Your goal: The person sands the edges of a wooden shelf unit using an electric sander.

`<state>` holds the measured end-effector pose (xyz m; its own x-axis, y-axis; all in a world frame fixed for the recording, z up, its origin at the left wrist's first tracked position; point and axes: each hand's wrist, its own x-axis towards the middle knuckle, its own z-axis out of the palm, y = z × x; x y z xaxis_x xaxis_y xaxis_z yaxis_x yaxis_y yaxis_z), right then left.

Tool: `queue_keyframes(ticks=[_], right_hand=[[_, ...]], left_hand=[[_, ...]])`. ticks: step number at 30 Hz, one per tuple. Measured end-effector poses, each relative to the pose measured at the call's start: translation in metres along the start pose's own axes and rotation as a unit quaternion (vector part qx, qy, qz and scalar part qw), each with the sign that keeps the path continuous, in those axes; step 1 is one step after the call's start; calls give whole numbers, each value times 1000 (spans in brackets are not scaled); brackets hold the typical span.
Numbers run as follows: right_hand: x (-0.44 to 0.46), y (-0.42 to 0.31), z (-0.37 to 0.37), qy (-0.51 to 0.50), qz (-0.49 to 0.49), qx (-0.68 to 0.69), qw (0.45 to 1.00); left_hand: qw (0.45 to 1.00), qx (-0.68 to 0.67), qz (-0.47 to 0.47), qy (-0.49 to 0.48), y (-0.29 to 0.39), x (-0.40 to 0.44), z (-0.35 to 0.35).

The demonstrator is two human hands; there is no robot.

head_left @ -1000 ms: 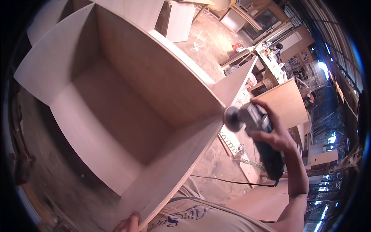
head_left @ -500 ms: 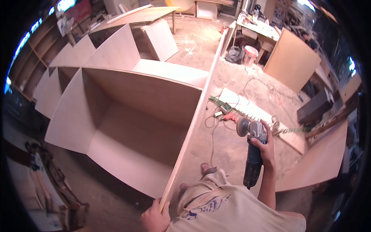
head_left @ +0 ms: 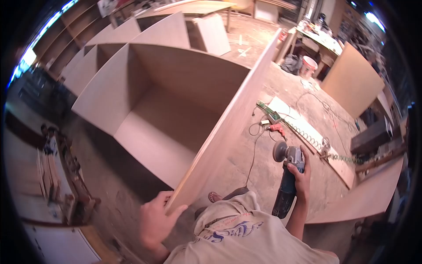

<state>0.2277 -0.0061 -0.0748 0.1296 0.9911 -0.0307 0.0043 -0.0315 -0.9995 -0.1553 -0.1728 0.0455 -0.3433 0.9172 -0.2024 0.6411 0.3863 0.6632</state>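
My right hand [head_left: 301, 171] is wrapped round an angle grinder [head_left: 288, 185], held upright in front of my right side with its round disc [head_left: 279, 151] at the top, facing left. The disc touches nothing. My left hand [head_left: 159, 215] grips the near end of a long wooden side panel [head_left: 215, 145], thumb on the right face and fingers on the left. That panel forms the right side of a large wooden cabinet [head_left: 176, 114] with open compartments, which fills the middle and left of the view.
On the floor to the right lie a red power drill [head_left: 277, 128], a green tool [head_left: 269, 111], a coiled hose [head_left: 303, 132] and a pale board [head_left: 340, 169]. A plywood sheet [head_left: 354, 81] leans behind them, near a bucket [head_left: 308, 67]. Cables trail over the floor.
My view has turned left, so the cabinet appears shifted and more of the panel's right face shows. My left hand now shows more fully on the panel's end. The grinder stays in my right hand.
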Motion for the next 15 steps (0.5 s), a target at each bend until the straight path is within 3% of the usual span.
queue_keyframes(ticks=[4,7,9,11,15], right_hand=[[-3,-17,11,-76,-25,-58,995],[-6,-46,28,-190,-55,-105,975],[-12,-66,44,-245,-70,-145,956],[-13,-90,59,-311,-150,-214,914],[-45,-149,97,-423,-136,-218,869]], left_hand=[[976,-187,114,-14,-64,-30,-7],[931,-329,143,62,-106,-26,45],[927,-302,172,140,-114,-17,75],[907,-336,175,185,-116,-1,107],[888,-353,146,255,-117,16,143]])
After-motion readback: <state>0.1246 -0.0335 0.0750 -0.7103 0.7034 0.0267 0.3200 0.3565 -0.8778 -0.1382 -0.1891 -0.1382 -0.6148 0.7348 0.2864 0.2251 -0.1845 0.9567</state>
